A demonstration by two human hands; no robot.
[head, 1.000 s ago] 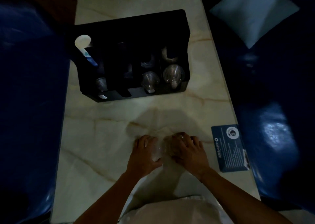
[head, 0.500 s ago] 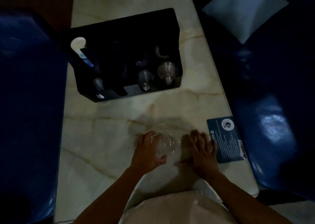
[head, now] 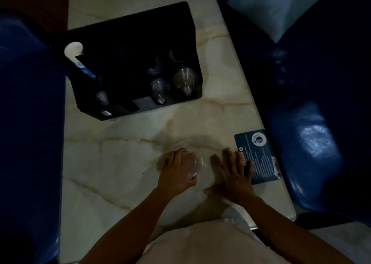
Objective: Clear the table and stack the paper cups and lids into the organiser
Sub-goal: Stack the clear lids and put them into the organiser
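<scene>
The scene is dim. My left hand (head: 177, 171) grips a stack of clear plastic lids (head: 195, 164) low over the marble table (head: 120, 163), in the near middle. My right hand (head: 232, 173) lies flat on the table just right of the lids, fingers spread, holding nothing. Farther back stands the black organiser (head: 130, 28). Its right slots hold clear domed lids (head: 185, 79) and a smaller clear stack (head: 159, 89). A white paper cup stack (head: 77, 56) with a blue print leans out of its left end.
A dark blue printed card (head: 261, 159) lies at the table's right edge, under my right fingertips. Blue seats flank the table on the left (head: 30, 123) and right (head: 311, 153). A pale cushion (head: 279, 6) rests at the far right.
My right hand let go of the clear lids and moved right, flattening on the table beside the card. My left hand kept the lids.
</scene>
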